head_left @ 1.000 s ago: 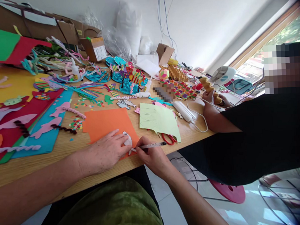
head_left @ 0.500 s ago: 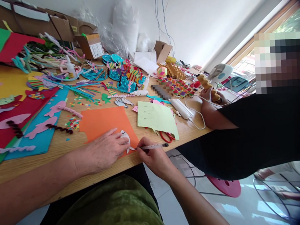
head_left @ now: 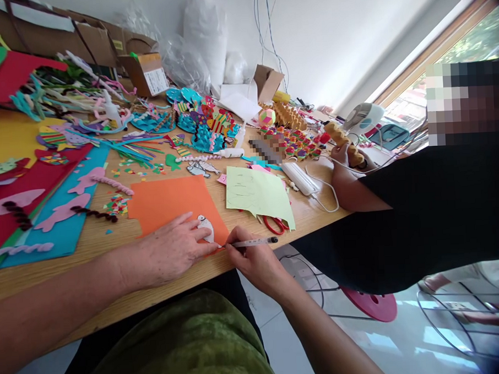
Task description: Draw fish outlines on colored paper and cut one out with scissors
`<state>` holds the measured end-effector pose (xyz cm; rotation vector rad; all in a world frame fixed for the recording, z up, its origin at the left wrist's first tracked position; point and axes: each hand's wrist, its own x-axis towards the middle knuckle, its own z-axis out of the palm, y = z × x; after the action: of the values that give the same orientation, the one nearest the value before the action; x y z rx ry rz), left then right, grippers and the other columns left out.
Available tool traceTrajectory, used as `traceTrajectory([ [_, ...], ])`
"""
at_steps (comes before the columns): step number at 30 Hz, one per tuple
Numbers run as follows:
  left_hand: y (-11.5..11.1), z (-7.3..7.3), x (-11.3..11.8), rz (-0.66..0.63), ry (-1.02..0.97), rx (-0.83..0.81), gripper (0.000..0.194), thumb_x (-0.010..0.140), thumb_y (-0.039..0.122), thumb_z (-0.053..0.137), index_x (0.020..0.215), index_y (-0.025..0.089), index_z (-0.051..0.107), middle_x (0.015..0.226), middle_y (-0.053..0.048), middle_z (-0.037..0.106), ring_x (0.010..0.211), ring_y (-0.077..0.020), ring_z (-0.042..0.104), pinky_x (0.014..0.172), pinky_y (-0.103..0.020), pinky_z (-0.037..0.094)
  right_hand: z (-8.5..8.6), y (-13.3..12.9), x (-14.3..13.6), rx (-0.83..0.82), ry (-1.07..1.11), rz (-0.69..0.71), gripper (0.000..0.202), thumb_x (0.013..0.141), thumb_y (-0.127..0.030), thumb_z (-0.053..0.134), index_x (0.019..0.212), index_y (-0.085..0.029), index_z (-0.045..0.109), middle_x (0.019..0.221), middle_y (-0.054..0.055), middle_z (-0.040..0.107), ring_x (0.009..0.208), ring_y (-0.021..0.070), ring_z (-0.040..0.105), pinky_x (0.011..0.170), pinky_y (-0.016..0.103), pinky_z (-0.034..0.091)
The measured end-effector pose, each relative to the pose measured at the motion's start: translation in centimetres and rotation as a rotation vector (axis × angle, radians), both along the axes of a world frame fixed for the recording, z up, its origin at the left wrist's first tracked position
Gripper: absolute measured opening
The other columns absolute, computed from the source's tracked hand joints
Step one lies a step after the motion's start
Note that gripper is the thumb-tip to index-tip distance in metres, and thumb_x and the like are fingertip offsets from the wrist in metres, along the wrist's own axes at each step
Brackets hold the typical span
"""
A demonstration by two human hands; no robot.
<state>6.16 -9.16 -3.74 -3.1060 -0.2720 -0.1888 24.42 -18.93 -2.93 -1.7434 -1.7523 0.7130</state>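
My left hand (head_left: 169, 251) lies flat on an orange sheet of paper (head_left: 171, 198), fingers stretched out and pressing down a white fish cutout (head_left: 205, 228). The cutout's tail end is partly under my fingers. In my right hand (head_left: 252, 258) is a pen (head_left: 256, 242) with a clear barrel, its tip at the paper by the fish's tail near the table's front edge. A pale green sheet (head_left: 256, 193) with pen lines on it lies right of the orange one, partly over red-handled scissors (head_left: 275, 225).
Coloured paper (head_left: 69, 228) with pink fish cutouts spreads at the left, and pipe cleaners (head_left: 80, 89) pile up behind it. Blue crafts with striped fish (head_left: 208, 128) stand at the back. At the right a co-worker (head_left: 420, 212) holds a tan folded piece (head_left: 342, 141).
The fingers of my left hand have shifted down over the fish's tail. My right hand keeps the pen at nearly the same spot. The view has moved slightly.
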Motion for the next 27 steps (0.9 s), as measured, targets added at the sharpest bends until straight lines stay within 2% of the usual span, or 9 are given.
traceTrajectory([
  [19,-0.22,0.13,-0.06,0.02,0.013,0.028,0.036,0.084,0.019,0.051,0.118,0.029,0.055,0.107,-0.005,0.061,0.101,-0.0256,0.053,0.092,-0.044,0.031,0.15,0.22,0.05,0.0,-0.01,-0.027,0.007,0.078,-0.016,0.045,0.072,-0.02,0.046,0.062,-0.003,0.049,0.057,0.0124,0.044,0.053,0.023,0.033],
  [27,-0.19,-0.17,-0.1,0.024,-0.002,0.025,0.036,0.084,0.019,0.051,0.118,0.03,0.055,0.107,-0.003,0.061,0.101,-0.0244,0.053,0.092,-0.043,0.03,-0.02,0.1,0.1,0.006,-0.002,0.013,0.009,0.078,-0.014,0.044,0.072,-0.021,0.046,0.063,-0.003,0.051,0.056,0.0118,0.044,0.052,0.022,0.032],
])
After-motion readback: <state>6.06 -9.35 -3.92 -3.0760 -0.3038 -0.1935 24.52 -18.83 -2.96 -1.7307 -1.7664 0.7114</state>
